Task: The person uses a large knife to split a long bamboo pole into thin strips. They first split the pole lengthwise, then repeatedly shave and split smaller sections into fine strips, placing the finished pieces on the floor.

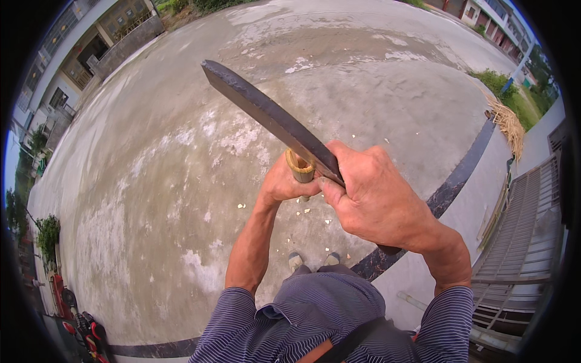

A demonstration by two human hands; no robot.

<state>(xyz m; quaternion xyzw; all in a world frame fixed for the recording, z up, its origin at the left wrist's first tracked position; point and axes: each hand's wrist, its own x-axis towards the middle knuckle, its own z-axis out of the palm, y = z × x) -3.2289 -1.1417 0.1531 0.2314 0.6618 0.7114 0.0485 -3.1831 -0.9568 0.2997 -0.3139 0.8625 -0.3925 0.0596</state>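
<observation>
My left hand (282,182) is closed around an upright bamboo tube (301,170), whose hollow top end faces the camera. In my right hand (379,195) is a large dark metal knife (268,115), gripped near the base of its blade; the blade points up and to the left. Its lower part passes right beside the rim of the tube, and whether it touches the rim cannot be told. The knife's handle is mostly hidden under my right hand, with its dark end showing below. My thumbs are close together beside the tube.
Small pale chips (327,222) lie on the concrete ground (181,181) around my shoes (295,261). A dark stone strip (458,174) borders a paler step at right, near a metal grille (522,240). Straw-like strips (508,122) are heaped beyond. A red motorbike (88,333) stands at lower left.
</observation>
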